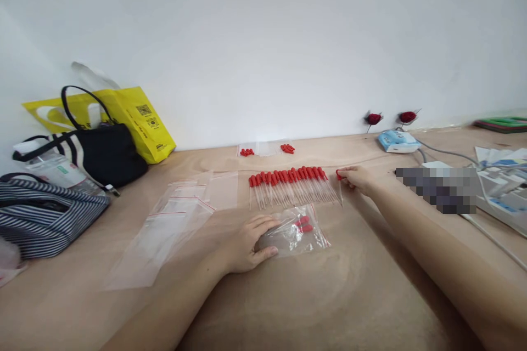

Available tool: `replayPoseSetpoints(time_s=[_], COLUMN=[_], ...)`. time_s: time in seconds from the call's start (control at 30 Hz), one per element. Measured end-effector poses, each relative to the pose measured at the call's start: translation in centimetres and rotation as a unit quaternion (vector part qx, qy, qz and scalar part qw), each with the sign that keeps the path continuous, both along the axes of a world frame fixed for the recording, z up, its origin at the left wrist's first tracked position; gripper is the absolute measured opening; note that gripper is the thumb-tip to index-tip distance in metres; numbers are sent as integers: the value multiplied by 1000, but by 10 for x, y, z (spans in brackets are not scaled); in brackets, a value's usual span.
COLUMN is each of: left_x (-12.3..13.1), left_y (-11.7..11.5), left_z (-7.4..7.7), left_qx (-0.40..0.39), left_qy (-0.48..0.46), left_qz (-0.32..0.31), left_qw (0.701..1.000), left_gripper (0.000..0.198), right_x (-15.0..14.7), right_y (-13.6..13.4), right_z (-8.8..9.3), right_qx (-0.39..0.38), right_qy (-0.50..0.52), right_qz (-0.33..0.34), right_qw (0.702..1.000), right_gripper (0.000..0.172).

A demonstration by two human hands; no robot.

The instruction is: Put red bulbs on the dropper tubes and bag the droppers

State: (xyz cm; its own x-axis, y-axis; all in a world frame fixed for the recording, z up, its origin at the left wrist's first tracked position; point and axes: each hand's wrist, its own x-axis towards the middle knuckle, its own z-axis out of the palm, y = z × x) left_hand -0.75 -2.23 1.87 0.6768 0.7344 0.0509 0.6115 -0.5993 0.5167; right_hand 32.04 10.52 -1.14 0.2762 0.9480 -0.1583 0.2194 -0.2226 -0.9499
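Observation:
A row of glass droppers with red rubber bulbs (290,184) lies side by side on the wooden table (329,285). My right hand (357,178) is at the right end of the row, fingers pinched on the red bulb of one dropper (340,181). My left hand (249,244) rests nearer to me, curled around the end of a clear plastic bag (298,236) that holds a few red-bulbed droppers.
Empty clear zip bags (173,219) lie to the left of the row. Small bags of loose red bulbs (267,149) sit by the wall. A black handbag (109,153), yellow bag (142,120) and striped bag (45,214) stand at left. Cables, a blue-white box (398,141) and papers are at right.

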Motion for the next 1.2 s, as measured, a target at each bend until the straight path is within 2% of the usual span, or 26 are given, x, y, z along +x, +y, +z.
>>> replayPoseSetpoints(time_s=[0.2, 0.4, 0.57, 0.8, 0.93, 1.2], left_x=[-1, -1, -1, 0, 0, -1], left_y=[0, -1, -1, -1, 0, 0], left_z=[-1, -1, 0, 1, 0, -1], left_qx=[1, -9, -14, -16, -12, -16], left_qy=[4, 27, 34, 37, 35, 32], left_qz=[6, 21, 20, 22, 18, 20], left_qw=[1000, 999, 999, 999, 999, 999], left_gripper=[48, 51, 53, 52, 52, 53], right_x=[14, -16, -38, -40, -42, -65], right_y=[-31, -74, -87, -87, -93, -116], right_z=[9, -8, -18, -17, -14, -7], right_qx=[49, 136, 171, 187, 175, 120], right_qy=[137, 237, 237, 216, 237, 239], right_qz=[-12, 14, -9, -5, -8, 48], right_qw=[989, 962, 956, 958, 956, 962], right_gripper=[11, 30, 37, 37, 40, 43])
